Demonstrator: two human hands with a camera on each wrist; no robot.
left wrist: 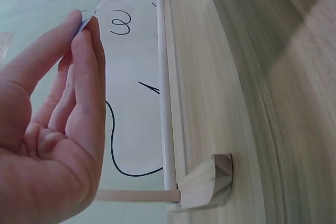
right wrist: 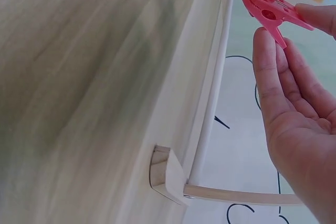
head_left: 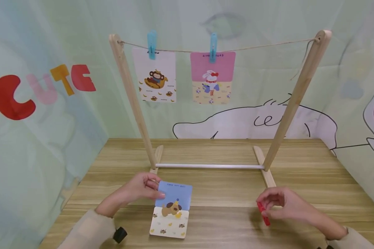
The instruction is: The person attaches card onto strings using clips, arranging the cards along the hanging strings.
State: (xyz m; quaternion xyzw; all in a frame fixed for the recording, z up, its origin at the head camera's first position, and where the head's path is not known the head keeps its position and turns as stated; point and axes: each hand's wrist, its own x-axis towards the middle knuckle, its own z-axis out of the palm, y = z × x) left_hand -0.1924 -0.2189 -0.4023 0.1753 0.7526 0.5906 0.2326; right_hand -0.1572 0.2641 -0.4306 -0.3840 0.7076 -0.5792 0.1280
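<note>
My left hand (head_left: 143, 188) pinches a card (head_left: 171, 211) by its upper left edge, thumb in front. The card is blue above and cream below, with a brown dog in the middle; in the left wrist view it shows only edge-on. Off to the right, my right hand (head_left: 283, 204) holds a red clothespin (head_left: 263, 213) between thumb and fingers. Seen from the right wrist, the clothespin (right wrist: 268, 11) has its handles between the thumb and fingertips. Both hands are above the table in front of a wooden frame (head_left: 290, 103).
A string (head_left: 261, 46) spans the frame's two posts. Blue clothespins (head_left: 213, 48) hold a monkey card (head_left: 157, 77) and a pink rabbit card (head_left: 212, 77) on it. A white rod (head_left: 208, 166) joins the feet on the wooden table (head_left: 224, 224). A printed curtain (head_left: 81, 110) surrounds it.
</note>
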